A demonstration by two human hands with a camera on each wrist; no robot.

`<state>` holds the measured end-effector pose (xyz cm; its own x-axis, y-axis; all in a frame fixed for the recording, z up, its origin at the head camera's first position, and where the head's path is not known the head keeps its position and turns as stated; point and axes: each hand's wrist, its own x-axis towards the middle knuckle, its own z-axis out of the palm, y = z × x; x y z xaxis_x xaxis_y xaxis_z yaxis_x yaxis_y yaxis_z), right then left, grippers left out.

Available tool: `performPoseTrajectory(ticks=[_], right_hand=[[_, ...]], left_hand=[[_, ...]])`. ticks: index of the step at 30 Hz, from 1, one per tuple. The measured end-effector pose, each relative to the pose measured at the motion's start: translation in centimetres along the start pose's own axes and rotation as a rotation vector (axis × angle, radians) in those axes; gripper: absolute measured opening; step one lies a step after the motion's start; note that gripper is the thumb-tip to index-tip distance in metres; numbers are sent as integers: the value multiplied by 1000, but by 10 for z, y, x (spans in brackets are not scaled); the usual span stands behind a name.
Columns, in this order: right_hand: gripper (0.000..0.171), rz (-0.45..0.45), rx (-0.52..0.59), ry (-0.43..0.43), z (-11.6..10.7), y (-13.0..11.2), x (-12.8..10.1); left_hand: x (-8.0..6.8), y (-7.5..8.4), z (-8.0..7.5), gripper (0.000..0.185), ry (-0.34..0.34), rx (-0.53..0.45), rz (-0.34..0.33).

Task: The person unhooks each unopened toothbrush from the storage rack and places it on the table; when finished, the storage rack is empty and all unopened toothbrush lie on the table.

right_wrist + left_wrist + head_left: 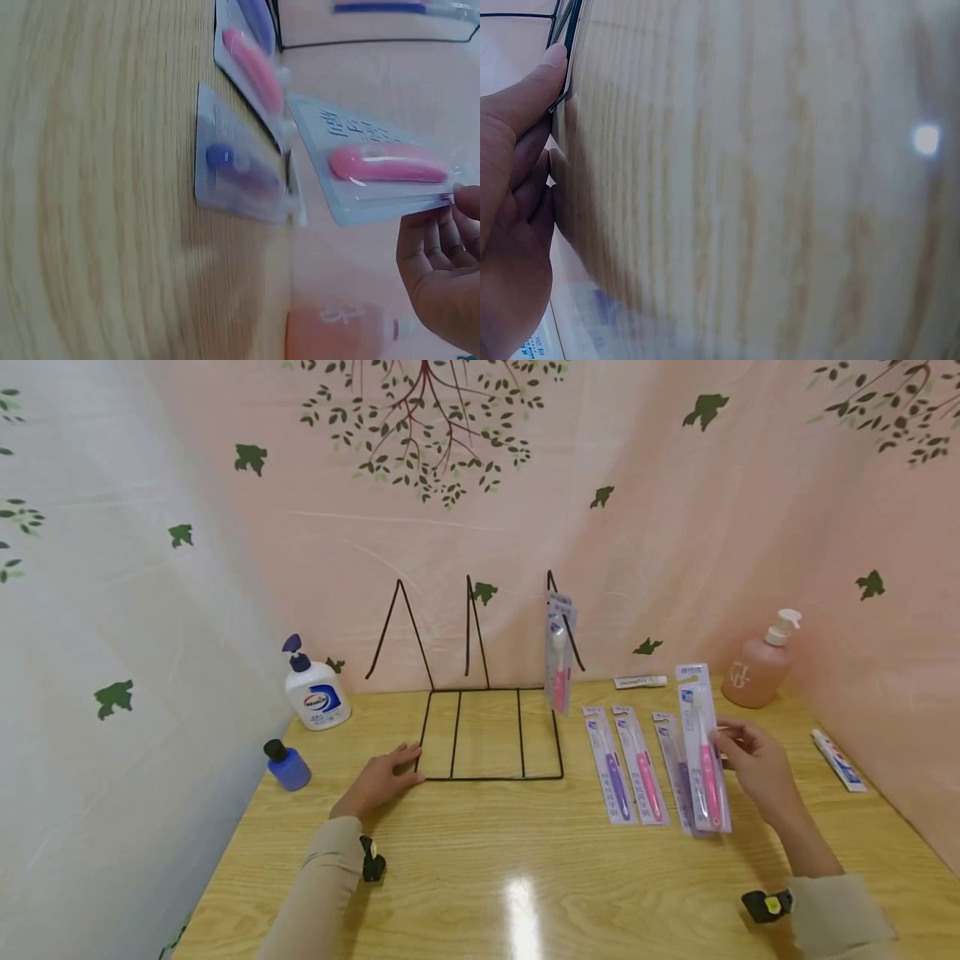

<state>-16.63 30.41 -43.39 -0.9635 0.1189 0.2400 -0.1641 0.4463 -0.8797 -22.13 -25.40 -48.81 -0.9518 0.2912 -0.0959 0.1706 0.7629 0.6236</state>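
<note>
My right hand [757,768] pinches the edge of a packaged toothbrush [707,760] with a pink handle, raised off the table in the right wrist view. Partly behind it in the head view is a purple packaged toothbrush [681,785]. Left of these lie another purple packaged toothbrush [617,781] and a pink one [647,781]. My left hand [382,781] holds the front left corner of a black wire rack [487,778], thumb and fingers at the wire. Packaged toothbrushes [559,660], a pink one in front, hang from the rack's right hook.
A white pump bottle [318,697] and a small blue bottle [288,767] stand at the left. At the right are a pink pump bottle [757,668] and a toothpaste tube [838,762]. Another small tube [640,682] lies at the back, near the printed curtain [637,560].
</note>
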Motion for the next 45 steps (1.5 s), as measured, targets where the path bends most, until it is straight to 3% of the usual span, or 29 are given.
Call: performPoseTrajectory(ticks=[5, 9, 20, 29, 45], right_hand=[[51, 92, -87, -69, -20, 17, 4], [52, 154, -98, -124, -30, 30, 8], [61, 324, -113, -339, -34, 59, 16], [60, 315, -188, -333, -29, 67, 22], [52, 334, -196, -317, -23, 67, 28]], left_hand=[[0, 1, -1, 61, -3, -1, -6], [-1, 2, -2, 61, -6, 7, 1], [0, 1, 1, 61, -8, 9, 4], [-1, 1, 1, 62, -7, 5, -4], [0, 2, 0, 62, -6, 21, -9]])
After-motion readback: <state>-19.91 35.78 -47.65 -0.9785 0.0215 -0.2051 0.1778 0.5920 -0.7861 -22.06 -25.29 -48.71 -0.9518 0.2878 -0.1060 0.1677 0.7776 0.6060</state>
